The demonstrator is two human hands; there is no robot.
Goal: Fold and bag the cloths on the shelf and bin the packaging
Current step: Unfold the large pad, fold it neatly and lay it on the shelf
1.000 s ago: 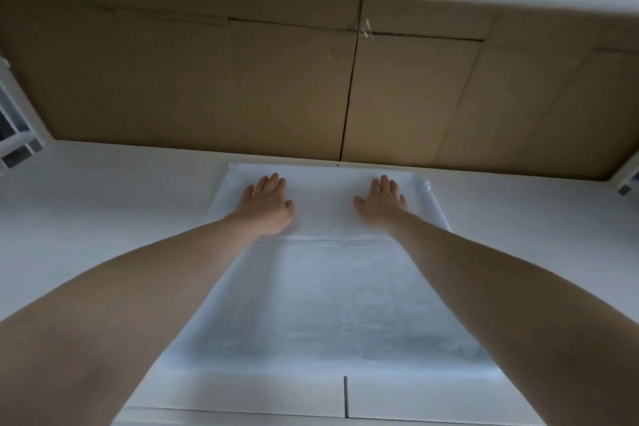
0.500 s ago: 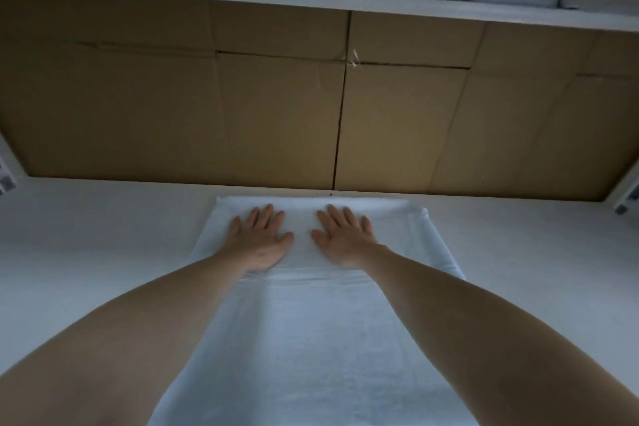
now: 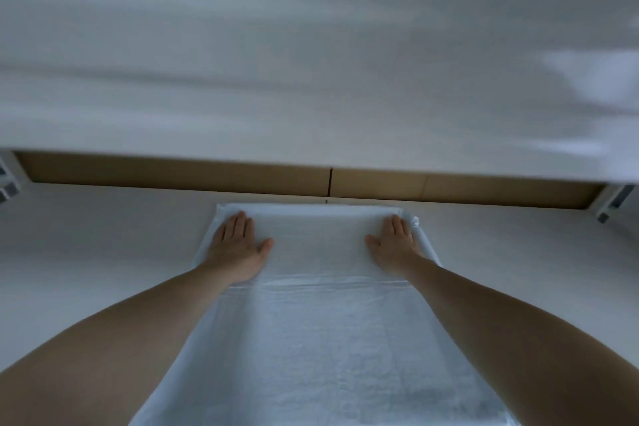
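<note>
Now, from my head view, the white cloth (image 3: 318,339) lies on the shelf (image 3: 86,245), its far end folded over near the back edge. My left hand (image 3: 238,245) and right hand (image 3: 394,242) press flat, fingers straight, holding nothing, at the fold's outer corners, I judge to smooth and square it.

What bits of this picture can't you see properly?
Head view:
- The cloth: its near end is cut off by the bottom edge.
- The left hand and right hand cover the cloth under them.
- The upper shelf: motion-blurred.
- The cardboard: mostly hidden behind that shelf.
</note>
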